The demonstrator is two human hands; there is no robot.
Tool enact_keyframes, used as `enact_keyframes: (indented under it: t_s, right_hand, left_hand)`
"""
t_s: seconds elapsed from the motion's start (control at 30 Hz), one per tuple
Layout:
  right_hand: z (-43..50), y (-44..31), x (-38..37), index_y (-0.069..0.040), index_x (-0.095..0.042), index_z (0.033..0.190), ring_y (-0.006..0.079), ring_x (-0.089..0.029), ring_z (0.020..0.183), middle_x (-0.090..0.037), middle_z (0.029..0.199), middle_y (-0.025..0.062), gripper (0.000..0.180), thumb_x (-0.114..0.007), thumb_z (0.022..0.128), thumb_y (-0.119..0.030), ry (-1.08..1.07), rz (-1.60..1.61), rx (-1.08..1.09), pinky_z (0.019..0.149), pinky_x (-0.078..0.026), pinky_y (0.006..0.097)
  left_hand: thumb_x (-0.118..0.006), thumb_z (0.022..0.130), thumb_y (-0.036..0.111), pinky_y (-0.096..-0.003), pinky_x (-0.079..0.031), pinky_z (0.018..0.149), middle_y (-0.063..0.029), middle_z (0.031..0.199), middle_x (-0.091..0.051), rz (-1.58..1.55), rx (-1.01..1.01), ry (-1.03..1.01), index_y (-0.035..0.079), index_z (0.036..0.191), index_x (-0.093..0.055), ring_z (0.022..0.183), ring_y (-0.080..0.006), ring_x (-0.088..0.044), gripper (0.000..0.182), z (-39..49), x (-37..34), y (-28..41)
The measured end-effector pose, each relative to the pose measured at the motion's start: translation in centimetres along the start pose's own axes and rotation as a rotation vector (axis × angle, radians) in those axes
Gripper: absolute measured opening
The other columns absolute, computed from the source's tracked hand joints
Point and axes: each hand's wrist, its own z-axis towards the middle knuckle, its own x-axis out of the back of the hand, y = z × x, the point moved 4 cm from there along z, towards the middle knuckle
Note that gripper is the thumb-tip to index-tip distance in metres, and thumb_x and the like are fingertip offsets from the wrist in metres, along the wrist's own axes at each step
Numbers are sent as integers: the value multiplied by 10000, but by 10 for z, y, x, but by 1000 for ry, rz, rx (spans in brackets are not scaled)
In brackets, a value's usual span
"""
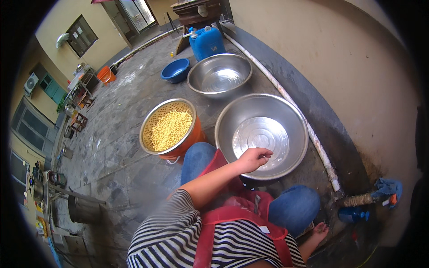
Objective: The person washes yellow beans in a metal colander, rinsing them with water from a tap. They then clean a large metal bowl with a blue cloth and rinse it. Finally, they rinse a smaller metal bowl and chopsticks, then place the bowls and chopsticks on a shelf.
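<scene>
My left hand (pixel 256 159) hovers over the near rim of a wide stainless steel basin (pixel 231 114), fingers loosely bent, with nothing visible in it. Small pale bits lie around the basin's bottom, which is otherwise bare metal. Low at the right, my right hand (pixel 320 231) is beside my knee, palm up with fingers part curled; I see nothing held there. To the left of the basin, a perforated metal strainer (pixel 144 134) sits in the top of an orange bucket (pixel 182 147). It holds many yellow soaked beans (pixel 171 130), probably soybeans.
A second steel basin (pixel 197 85), a blue plastic basin (pixel 175 68) and a blue jerrycan (pixel 207 43) stand beyond. A white-wrapped pipe (pixel 278 85) runs along the wall at right. A blue cloth (pixel 388 187) hangs by a wrapped pipe end. A metal pot (pixel 83 209) stands at left.
</scene>
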Motion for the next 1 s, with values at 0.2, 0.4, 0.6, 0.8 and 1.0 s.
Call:
enact_keyframes:
  t_s: [0.2, 0.4, 0.6, 0.8, 1.0]
  right_hand:
    - [19, -60, -181, 44, -583, 885, 261, -585, 801, -614, 837, 131, 134, -491, 842, -43, -150, 70, 280, 781, -515, 386]
    - [-62, -108, -429, 94, -577, 910, 287, -587, 799, -594, 856, 193, 295, -482, 832, -174, -200, -125, 1178, 775, -489, 398]
    - [-170, 80, -717, 38, -587, 959, 310, -583, 870, -595, 911, 197, 418, -568, 797, -348, -597, -27, 1759, 812, -463, 390]
    - [-277, 403, -988, 11, -541, 1152, 303, -545, 1052, -561, 1130, 215, 462, -593, 809, -294, -900, -730, 1768, 914, -427, 373]
    - [-293, 404, -958, 52, -531, 1162, 328, -545, 1086, -564, 1155, 232, 495, -606, 764, -231, -1584, -648, 1102, 951, -416, 378]
  left_hand:
    - [-566, 820, 49, -281, -491, 784, -110, 936, -649, 16, 41, 70, 18, 1105, -596, 869, -168, -622, 288, -3, 19, -25]
    - [-573, 807, 85, -302, -490, 769, -109, 931, -650, 114, 20, 76, 38, 1092, -609, 849, -196, -629, 291, -11, 32, -31]
    - [-578, 789, 77, -323, -492, 767, -138, 913, -652, 143, -42, 74, 36, 1080, -611, 833, -240, -635, 296, -25, 28, -3]
    - [-566, 837, 68, -319, -489, 790, -139, 1064, -618, 192, -179, 126, 41, 1158, -566, 874, -211, -625, 322, -37, 31, 28]
    - [-556, 842, 32, -263, -468, 784, -99, 994, -641, -14, -67, 156, 6, 1154, -563, 874, -128, -592, 313, -47, 35, 7]
